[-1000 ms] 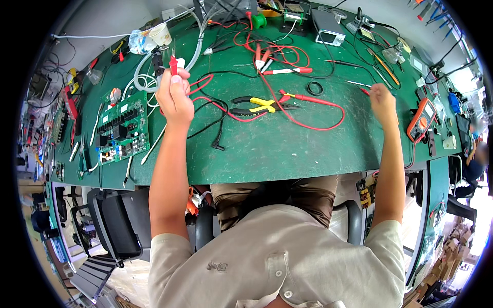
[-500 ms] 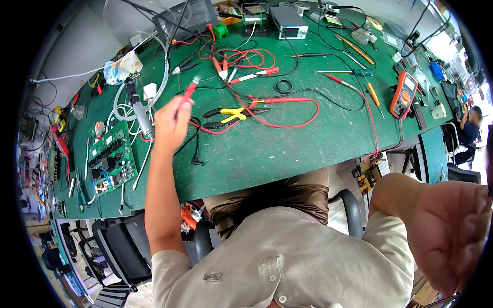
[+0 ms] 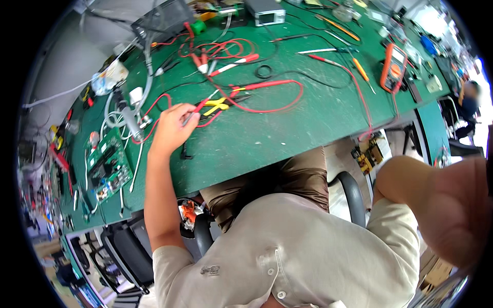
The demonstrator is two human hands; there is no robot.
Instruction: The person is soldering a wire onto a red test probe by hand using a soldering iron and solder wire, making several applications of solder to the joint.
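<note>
Since the earlier frame, the left hand [image 3: 176, 126] has been lowered and the red probe [image 3: 201, 106] in it tipped further rightward. The probe is pinched between thumb and fingers, just ahead of that hand; its pale tip is pointed forward and right, its long axis slanting away from the palm. Whether the yellow-handled pliers [image 3: 215, 105] by the tip are touched cannot be told. The probe appears to have been taken up but not yet laid down; the circuit board [image 3: 109, 164], left of both hands, is untouched. Whether anything is grasped by the right hand [image 3: 456, 208], raised well apart, cannot be told.
</note>
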